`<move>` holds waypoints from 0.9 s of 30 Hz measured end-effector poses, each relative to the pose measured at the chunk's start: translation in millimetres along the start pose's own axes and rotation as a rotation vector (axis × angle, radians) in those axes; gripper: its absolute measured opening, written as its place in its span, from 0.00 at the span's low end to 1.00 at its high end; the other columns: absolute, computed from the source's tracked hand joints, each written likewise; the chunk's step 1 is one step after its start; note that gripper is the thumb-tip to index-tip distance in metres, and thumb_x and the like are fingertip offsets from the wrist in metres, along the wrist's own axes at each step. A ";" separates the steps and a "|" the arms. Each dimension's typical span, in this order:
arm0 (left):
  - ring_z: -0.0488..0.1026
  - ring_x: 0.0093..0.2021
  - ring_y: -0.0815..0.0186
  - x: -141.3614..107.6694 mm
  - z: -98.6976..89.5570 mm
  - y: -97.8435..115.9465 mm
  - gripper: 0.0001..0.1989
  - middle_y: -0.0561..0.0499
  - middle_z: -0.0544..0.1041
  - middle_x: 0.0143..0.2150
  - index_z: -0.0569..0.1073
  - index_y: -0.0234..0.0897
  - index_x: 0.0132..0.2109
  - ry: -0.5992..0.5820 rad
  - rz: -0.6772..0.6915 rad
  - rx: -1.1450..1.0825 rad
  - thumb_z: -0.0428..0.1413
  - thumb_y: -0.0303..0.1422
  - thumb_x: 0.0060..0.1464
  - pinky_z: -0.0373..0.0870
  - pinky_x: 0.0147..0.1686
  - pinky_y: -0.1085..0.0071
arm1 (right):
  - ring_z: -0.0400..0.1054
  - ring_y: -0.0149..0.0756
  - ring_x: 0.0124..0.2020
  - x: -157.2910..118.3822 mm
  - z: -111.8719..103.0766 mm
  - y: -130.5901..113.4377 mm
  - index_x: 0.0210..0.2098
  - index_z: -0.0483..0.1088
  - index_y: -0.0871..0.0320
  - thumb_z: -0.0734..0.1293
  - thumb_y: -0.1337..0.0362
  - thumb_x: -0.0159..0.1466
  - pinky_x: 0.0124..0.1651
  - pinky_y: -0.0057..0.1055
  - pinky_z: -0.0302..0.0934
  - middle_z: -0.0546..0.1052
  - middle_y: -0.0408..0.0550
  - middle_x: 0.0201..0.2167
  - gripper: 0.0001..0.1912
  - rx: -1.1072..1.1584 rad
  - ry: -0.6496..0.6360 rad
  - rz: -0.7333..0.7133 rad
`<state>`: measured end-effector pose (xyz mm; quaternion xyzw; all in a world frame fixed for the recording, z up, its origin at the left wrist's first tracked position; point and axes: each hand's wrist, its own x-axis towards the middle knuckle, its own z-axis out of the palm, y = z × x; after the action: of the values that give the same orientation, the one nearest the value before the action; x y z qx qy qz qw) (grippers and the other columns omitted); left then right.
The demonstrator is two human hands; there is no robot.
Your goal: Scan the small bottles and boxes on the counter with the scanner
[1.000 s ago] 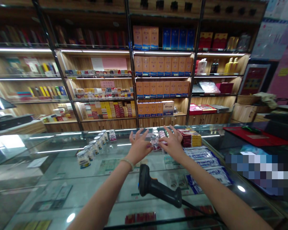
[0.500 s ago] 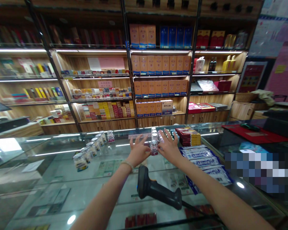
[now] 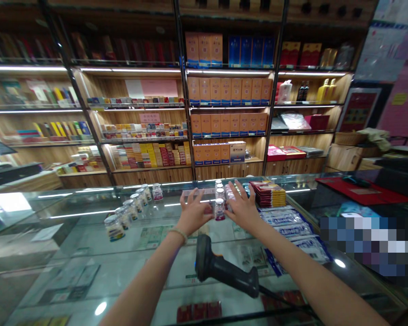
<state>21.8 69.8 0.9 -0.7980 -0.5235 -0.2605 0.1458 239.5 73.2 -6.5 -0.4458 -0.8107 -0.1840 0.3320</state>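
A small white-capped jar (image 3: 219, 210) with a pink-red label stands upright on the glass counter, at the front of a short row of jars. My left hand (image 3: 194, 212) is just left of it, fingers spread, holding nothing. On its other side my right hand (image 3: 242, 206) has its fingers apart, the thumb close to the jar. Other small packs beyond my right hand are partly hidden by its fingers. Below both hands a black barcode scanner (image 3: 224, 268) lies on the glass.
At the left stands a slanting row of several jars (image 3: 114, 227). Red and yellow packs (image 3: 268, 194) are stacked to the right, with blue-white packets (image 3: 292, 228) nearer. A red mat (image 3: 367, 191) lies further right. Stocked shelves rise behind.
My left hand has shifted slightly left, away from the front jar, leaving a small gap. The right hand's fingertips have moved slightly up and right.
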 end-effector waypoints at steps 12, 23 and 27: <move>0.51 0.72 0.48 -3.3 1.4 5.9 0.28 0.41 0.58 0.72 0.73 0.48 0.56 0.086 0.122 0.048 0.66 0.41 0.48 0.31 0.69 0.42 | 0.41 0.52 0.74 -2.9 2.2 -2.2 0.55 0.70 0.49 0.73 0.61 0.59 0.71 0.61 0.25 0.54 0.55 0.72 0.24 0.019 0.010 -0.040; 0.53 0.71 0.47 6.9 18.9 6.0 0.24 0.41 0.61 0.70 0.73 0.47 0.52 0.142 0.150 0.089 0.66 0.42 0.48 0.33 0.69 0.41 | 0.42 0.53 0.73 -2.0 8.9 4.3 0.53 0.72 0.49 0.74 0.55 0.59 0.70 0.57 0.20 0.55 0.55 0.72 0.23 -0.065 0.030 -0.031; 0.54 0.71 0.48 13.3 28.0 4.0 0.23 0.41 0.61 0.70 0.73 0.47 0.52 0.162 0.145 0.113 0.65 0.43 0.49 0.33 0.68 0.41 | 0.42 0.52 0.73 -1.2 11.2 6.0 0.54 0.72 0.48 0.71 0.51 0.61 0.70 0.56 0.19 0.54 0.55 0.72 0.23 -0.091 0.028 -0.015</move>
<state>37.1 92.4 -14.4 -0.8005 -0.4649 -0.2831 0.2509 240.8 82.3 -15.4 -0.4519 -0.8000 -0.2293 0.3213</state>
